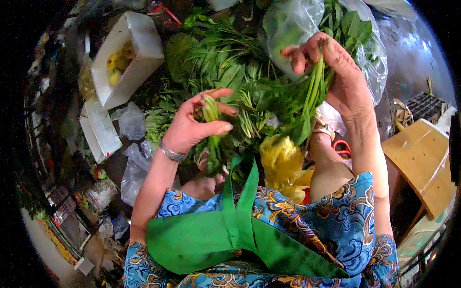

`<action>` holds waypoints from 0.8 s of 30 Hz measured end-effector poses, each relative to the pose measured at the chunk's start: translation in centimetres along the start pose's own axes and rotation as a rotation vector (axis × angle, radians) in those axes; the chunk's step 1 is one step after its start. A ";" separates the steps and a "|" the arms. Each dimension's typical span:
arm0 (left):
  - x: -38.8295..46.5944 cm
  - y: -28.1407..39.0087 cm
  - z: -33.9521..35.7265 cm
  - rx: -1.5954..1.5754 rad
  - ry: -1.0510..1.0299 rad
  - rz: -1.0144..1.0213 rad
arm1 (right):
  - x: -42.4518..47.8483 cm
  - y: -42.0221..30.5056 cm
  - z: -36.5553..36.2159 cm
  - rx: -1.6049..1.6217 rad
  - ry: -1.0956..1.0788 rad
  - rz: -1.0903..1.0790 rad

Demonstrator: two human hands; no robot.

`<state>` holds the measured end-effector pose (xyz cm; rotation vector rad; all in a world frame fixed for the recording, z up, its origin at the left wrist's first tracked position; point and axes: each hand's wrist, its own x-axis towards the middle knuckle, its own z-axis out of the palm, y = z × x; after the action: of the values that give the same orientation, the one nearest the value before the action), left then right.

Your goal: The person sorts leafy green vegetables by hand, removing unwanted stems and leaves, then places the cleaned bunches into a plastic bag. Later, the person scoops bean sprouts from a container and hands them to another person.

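Observation:
Pale green stems of a small bunch of leafy greens (210,111) sit in my left hand (192,122), cut ends up and leaves hanging below. My right hand (340,68), raised higher and further right, grips more long-stemmed greens (314,88) between thumb and fingers. Their leaves trail down and to the left. Under and beyond both hands spreads a large heap of loose leafy greens (223,61). Some stem ends (246,124) point up between the hands. A clear plastic bag (376,68) with greens in it lies behind my right hand.
At the left stands a white foam box (146,39) holding yellow fruit, with another white foam piece (101,131) below it. Clear plastic bags (133,172) and a yellow plastic bag (281,162) lie near my legs. Red-handled scissors (341,147) and a wooden board (419,158) are at the right.

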<state>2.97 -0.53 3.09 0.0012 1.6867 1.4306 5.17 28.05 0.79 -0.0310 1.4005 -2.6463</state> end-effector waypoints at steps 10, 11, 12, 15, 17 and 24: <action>1.2 -0.7 2.5 -0.051 -0.016 0.068 | -0.4 4.3 5.2 -0.444 -0.183 0.189; 1.2 -0.8 2.7 -0.051 -0.037 0.046 | -0.3 4.4 5.7 -0.546 -0.195 0.204; 1.1 -0.9 3.0 0.021 -0.016 0.080 | -0.4 4.6 5.6 -0.598 -0.219 0.156; 1.4 -0.9 2.4 -0.102 -0.027 0.002 | -0.3 4.7 4.3 -0.301 -0.184 0.313; 1.0 -0.6 2.4 -0.090 0.018 0.013 | -0.5 3.9 2.8 -0.183 -0.158 0.323; 0.7 0.3 2.9 -0.156 0.085 -0.039 | -0.6 3.6 1.5 -0.169 -0.099 0.306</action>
<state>4.14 2.19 3.06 -0.1807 1.6299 1.5479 6.30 24.90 -1.35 0.0316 1.4612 -2.2466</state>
